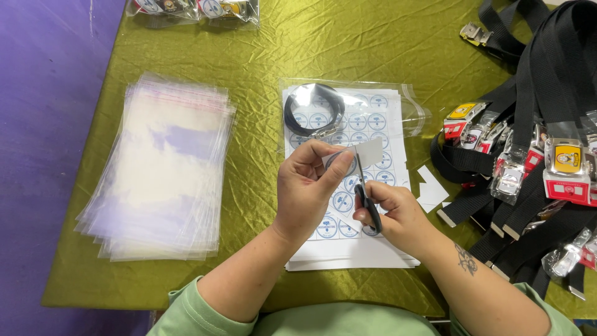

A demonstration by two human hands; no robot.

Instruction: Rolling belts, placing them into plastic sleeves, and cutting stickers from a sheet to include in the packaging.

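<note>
Holding a small paper piece (367, 152) up by its edge, the left hand (308, 190) pinches it between the thumb and the bent fingers (314, 163). A round blue sticker shows on the part near the thumb. The white corner of the paper sticks out past the fingertips, on the side away from the wrist.

The right hand (398, 214) grips small black scissors (367, 202). Its fingers are curled tight around the handles. The blades point up from those fingers, and they reach the bottom edge of the paper piece, just beside the left thumb. You cannot tell if the blades are apart or together.

Under both hands lies a stack of white sticker sheets (364, 124) with rows of round blue stickers. Past the left fingertips, a clear bag (413, 112) rests on the sheets with a rolled black belt (313, 111) inside.

Just out from the right knuckles lie little white paper scraps (430, 190). Farther out that way is a heap of black belts with shiny buckles (535, 168). Well away from the back of the left hand sits a pile of clear plastic bags (165, 171). Everything lies on a wrinkly green cloth (261, 56).
</note>
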